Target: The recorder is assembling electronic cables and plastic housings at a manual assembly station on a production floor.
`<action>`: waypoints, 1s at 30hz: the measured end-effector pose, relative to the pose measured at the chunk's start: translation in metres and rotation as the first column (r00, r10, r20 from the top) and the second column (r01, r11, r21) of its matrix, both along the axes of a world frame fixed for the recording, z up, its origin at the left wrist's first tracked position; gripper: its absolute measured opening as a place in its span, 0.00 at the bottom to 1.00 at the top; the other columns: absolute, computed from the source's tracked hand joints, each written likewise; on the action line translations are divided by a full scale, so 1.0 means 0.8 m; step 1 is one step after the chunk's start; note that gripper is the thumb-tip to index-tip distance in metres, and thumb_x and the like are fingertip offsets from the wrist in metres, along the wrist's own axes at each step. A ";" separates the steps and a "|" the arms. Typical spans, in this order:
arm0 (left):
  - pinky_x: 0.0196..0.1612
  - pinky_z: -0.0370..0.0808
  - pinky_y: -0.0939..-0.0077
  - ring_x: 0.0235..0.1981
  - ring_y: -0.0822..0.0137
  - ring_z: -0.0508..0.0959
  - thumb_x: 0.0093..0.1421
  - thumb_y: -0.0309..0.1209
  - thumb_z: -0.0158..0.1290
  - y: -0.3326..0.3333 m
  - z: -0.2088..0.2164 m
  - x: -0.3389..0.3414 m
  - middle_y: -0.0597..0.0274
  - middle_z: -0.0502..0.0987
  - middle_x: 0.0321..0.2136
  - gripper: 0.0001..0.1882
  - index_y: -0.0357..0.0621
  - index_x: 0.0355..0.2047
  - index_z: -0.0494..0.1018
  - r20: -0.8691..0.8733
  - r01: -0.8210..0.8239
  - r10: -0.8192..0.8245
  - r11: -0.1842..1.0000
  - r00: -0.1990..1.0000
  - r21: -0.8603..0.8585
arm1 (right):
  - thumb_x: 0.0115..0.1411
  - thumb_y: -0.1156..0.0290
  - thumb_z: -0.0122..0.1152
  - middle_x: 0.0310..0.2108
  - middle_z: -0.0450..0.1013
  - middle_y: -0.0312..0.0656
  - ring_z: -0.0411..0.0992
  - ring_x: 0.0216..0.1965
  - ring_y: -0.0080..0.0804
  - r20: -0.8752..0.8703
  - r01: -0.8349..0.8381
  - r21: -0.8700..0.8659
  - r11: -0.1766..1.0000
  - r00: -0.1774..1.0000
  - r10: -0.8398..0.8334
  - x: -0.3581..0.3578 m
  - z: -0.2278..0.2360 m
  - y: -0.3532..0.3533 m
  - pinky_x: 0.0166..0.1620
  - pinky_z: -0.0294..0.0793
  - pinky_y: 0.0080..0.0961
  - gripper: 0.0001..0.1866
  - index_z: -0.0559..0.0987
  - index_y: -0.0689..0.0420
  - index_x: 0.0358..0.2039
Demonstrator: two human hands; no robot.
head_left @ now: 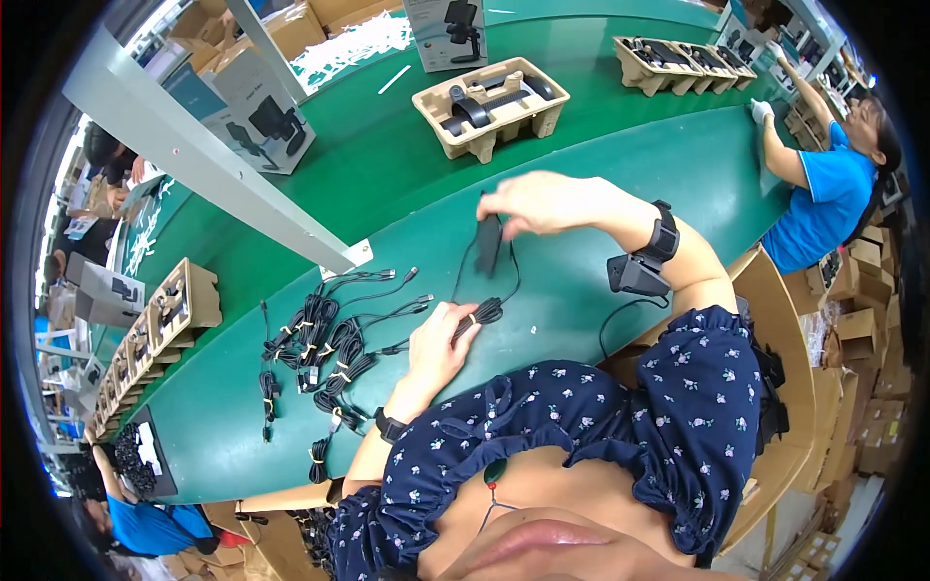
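My left hand [441,347] rests on the green table, its fingers closed on a coiled black cable [491,310] with a pale tie around it. Above the table, my right hand [542,205] pinches the top of a flat black block [489,244], slightly blurred. Thin black leads run from the block down to the coil by my left hand. Just left of that hand lies a pile of tied black cables [315,329] with several plugs pointing outward. One small bundle [319,460] lies nearer my body.
Beyond the table, a pulp tray [492,105] with black parts sits on the green belt. More filled trays stand at left [155,334] and far right [683,66]. A white metal post [213,155] slants across the left. A person in blue [838,198] works at right.
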State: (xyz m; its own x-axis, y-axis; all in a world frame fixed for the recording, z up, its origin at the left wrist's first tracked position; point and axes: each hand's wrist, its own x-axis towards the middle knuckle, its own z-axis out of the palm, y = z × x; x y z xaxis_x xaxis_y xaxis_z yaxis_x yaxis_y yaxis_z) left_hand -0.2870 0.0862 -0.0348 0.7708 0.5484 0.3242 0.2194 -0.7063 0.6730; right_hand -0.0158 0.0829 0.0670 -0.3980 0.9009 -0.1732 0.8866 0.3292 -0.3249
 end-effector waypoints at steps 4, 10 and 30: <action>0.30 0.73 0.72 0.28 0.60 0.76 0.50 0.29 0.58 -0.002 0.002 0.001 0.61 0.73 0.29 0.13 0.45 0.38 0.73 -0.012 -0.004 0.004 1.000 1.000 0.003 | 0.55 0.61 0.58 0.32 0.69 0.44 0.69 0.37 0.42 -0.243 0.257 0.317 0.913 0.952 -0.184 0.029 0.028 0.021 0.40 0.69 0.35 0.11 0.74 0.49 0.37; 0.28 0.72 0.71 0.26 0.61 0.75 0.51 0.29 0.58 -0.003 0.005 0.000 0.62 0.72 0.29 0.13 0.46 0.38 0.73 -0.002 0.000 0.000 1.000 1.000 0.026 | 0.57 0.64 0.58 0.48 0.63 0.40 0.65 0.47 0.37 -0.353 0.516 0.683 0.517 0.853 -0.384 0.123 0.044 0.051 0.49 0.66 0.27 0.11 0.74 0.55 0.38; 0.28 0.73 0.71 0.27 0.60 0.76 0.52 0.29 0.57 -0.002 0.010 -0.012 0.61 0.73 0.31 0.15 0.47 0.41 0.72 0.012 -0.044 0.044 0.999 0.999 -0.030 | 0.57 0.51 0.54 0.38 0.72 0.44 0.69 0.41 0.43 0.025 0.313 0.546 0.777 0.921 -0.389 0.197 0.053 0.195 0.44 0.69 0.34 0.21 0.77 0.55 0.39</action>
